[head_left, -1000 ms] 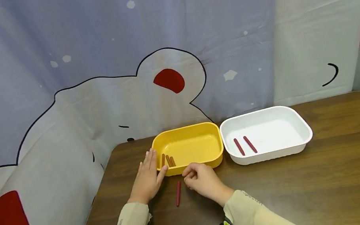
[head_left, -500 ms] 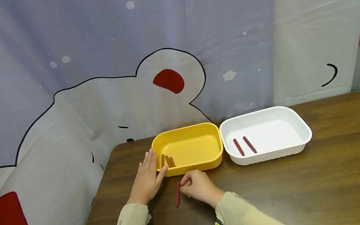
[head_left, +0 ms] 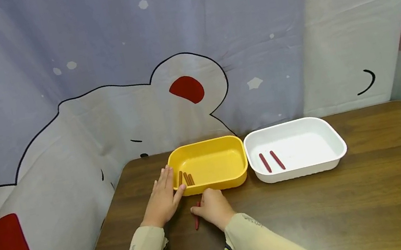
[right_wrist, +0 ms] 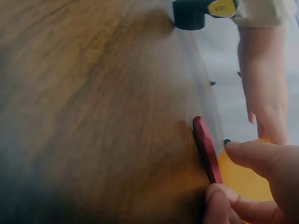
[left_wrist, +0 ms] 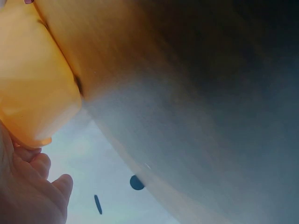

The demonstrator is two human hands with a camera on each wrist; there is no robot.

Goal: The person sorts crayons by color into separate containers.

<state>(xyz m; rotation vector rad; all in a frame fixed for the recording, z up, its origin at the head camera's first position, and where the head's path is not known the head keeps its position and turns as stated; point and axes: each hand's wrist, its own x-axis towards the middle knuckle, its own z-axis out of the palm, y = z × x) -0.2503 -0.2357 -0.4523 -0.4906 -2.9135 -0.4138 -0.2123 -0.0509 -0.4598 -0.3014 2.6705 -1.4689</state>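
Note:
A dark red, crayon-like stick (head_left: 196, 221) lies on the wooden table in front of the yellow tray (head_left: 219, 185). Over it is my right hand (head_left: 215, 208), its fingertips at the far end of the stick (right_wrist: 208, 149). In the right wrist view the thumb stands apart from those fingertips, with a gap between. My left hand (head_left: 162, 201) rests with straight fingers along the left side of the tray, thumb at its front corner. The left wrist view catches part of that hand (left_wrist: 35, 191) beside the tray wall (left_wrist: 39, 84).
Several brown sticks (head_left: 186, 179) lie at the left inside the yellow tray. To its right, almost edge to edge, stands a white tray (head_left: 313, 170) with two red sticks (head_left: 277, 159). A printed curtain (head_left: 251, 44) hangs behind the table (head_left: 359, 204).
My right hand has moved left and toward me from the yellow tray's front edge, now over the red stick. My left hand has stayed at the tray.

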